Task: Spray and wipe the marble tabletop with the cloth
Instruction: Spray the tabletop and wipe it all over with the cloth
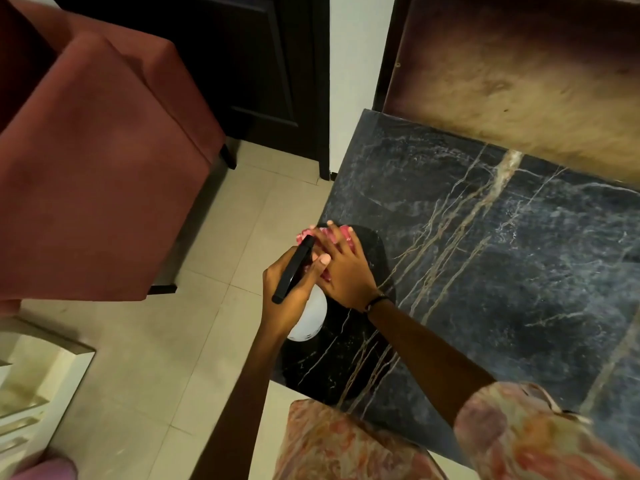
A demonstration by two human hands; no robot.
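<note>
Centre of frame: left hand [289,292] curls around a black phone-like slab [293,270] and, beneath it, the white spray bottle [310,318], which sits at the left edge of the dark marble tabletop [485,254]. Right hand [341,268] lies just above, fingers spread and bent over a bunched pink cloth [332,233] on the marble; whether it grips or only presses cannot be told. A band [375,301] circles the right wrist. Upper left: rust-red upholstered chair [97,150] over pale floor tiles [138,358].
</note>
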